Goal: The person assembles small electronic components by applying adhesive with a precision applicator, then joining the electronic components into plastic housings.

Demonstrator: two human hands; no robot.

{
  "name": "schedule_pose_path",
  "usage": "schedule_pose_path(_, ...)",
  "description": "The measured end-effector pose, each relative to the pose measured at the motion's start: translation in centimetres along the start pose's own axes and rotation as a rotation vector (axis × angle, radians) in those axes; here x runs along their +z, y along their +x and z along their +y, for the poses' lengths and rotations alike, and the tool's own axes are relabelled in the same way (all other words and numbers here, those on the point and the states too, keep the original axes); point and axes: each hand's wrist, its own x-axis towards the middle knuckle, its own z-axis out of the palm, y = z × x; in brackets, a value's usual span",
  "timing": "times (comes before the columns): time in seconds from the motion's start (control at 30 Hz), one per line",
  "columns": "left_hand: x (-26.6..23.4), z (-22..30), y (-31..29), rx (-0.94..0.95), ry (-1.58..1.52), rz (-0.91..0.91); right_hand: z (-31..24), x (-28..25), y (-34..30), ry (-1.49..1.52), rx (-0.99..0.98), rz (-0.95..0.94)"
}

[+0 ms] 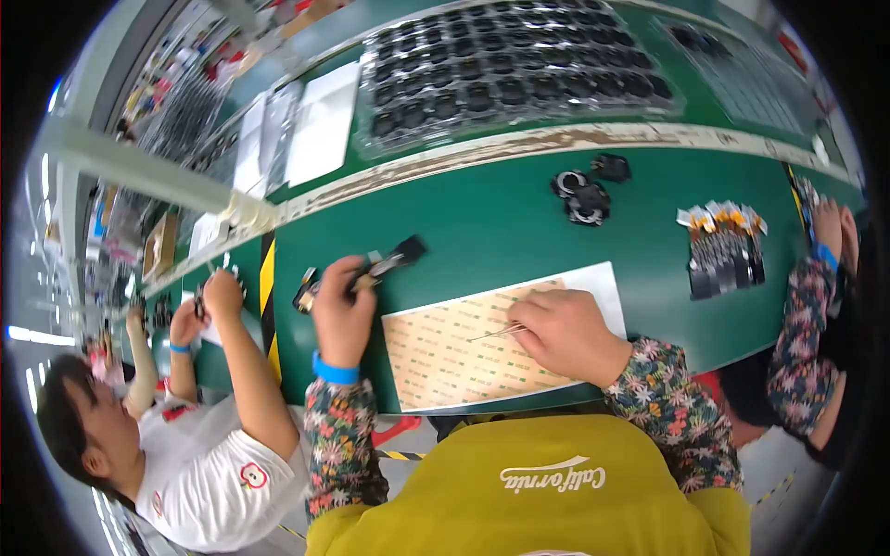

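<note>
My left hand (341, 315), with a blue band at the wrist, is closed around a small dark part with a flat black strip (399, 257) sticking out to the right. Most of that part is hidden by the fingers. Beside these fingers, on the left, another small dark piece (305, 290) shows; whether it touches the hand I cannot tell. My right hand (567, 335) pinches thin metal tweezers (501, 332), whose tips point left over a tan sheet (445, 357) with printed marks. A white sheet (603, 287) lies beneath the tan one.
Black round parts (582, 196) sit on the green table (482, 222) beyond the sheet. Several black strips with orange ends (726, 250) lie at right. A clear tray of black parts (510, 69) stands behind a ledge (519, 142). Co-workers' hands (221, 298) work on both sides.
</note>
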Motion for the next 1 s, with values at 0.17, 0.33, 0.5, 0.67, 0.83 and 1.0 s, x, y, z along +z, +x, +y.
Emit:
schedule_pose_path(0.17, -4.5, -2.3, -0.7, -0.114, 0.357, 0.118, 0.5, 0.2, -0.1, -0.007, -0.048, -0.02)
schedule_pose_path(0.33, -6.3, -2.6, 1.3, 0.06, 0.709, 0.045, 0.4, 0.0, 0.0, -0.019, -0.026, -0.047)
schedule_pose_path(0.5, 1.9, 8.4, 5.9, 0.396, 0.367, -0.026, 0.8, 0.4, -0.4, -0.019, -0.053, -0.021)
schedule_pose_path(0.67, 14.3, 15.6, 6.7, 0.791, 0.108, -0.38, 0.7, 0.2, -0.4, 0.037, -0.131, 0.125)
schedule_pose_path(0.83, 18.2, 16.6, 7.0, 0.745, 0.276, -0.477, 0.3, -0.3, 0.1, 0.181, -0.248, 0.375)
schedule_pose_path(1.0, 16.3, 16.3, 6.7, 0.64, 0.131, -0.472, 0.3, -1.4, -0.3, 0.17, -0.252, 0.482)
